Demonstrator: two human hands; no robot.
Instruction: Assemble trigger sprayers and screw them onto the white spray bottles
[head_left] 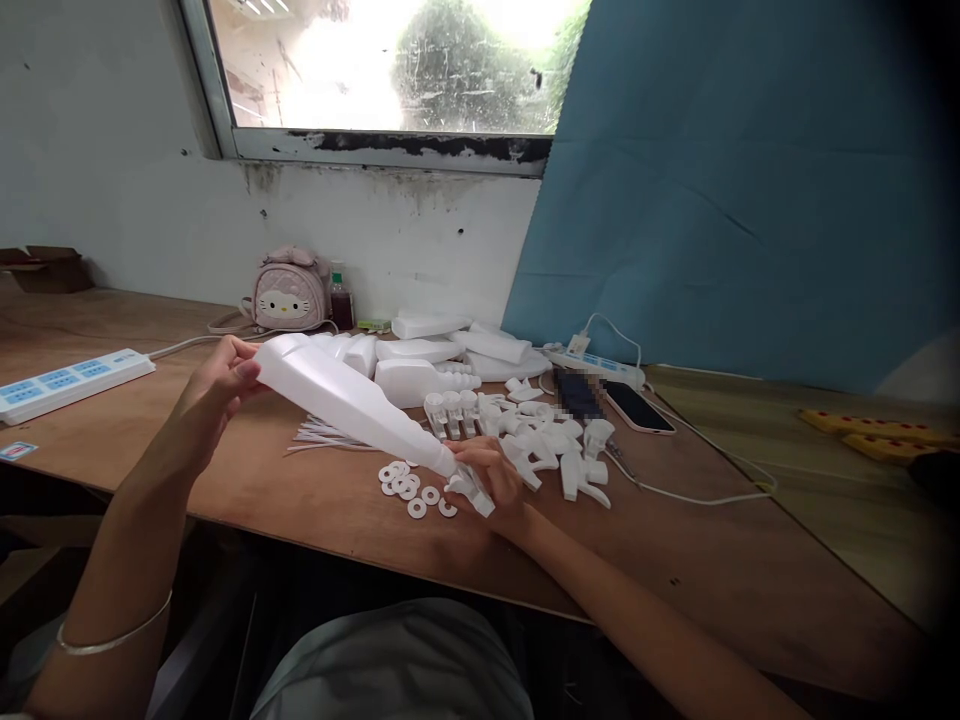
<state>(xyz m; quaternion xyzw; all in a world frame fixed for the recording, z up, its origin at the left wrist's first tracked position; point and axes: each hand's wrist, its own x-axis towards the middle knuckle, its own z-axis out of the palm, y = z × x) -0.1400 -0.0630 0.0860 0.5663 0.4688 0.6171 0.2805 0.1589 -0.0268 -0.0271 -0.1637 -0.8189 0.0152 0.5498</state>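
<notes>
The long bottle held over the bench is plain white, as are the spray heads, the flat rings and the spare bottles heaped behind, all against brown wood grain. At the back sits a pale pink bag with a white cat face, a white power strip with light blue sockets, and a black-screened phone in a pinkish case. A teal-blue cloth hangs to the right, yellow blocks with red dots lie below it, and a thin silver bangle circles the left wrist

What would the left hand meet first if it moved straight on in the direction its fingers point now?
The left hand already touches the white bottle base; beyond it, probably the lying bottles, though depth is unclear.
</notes>
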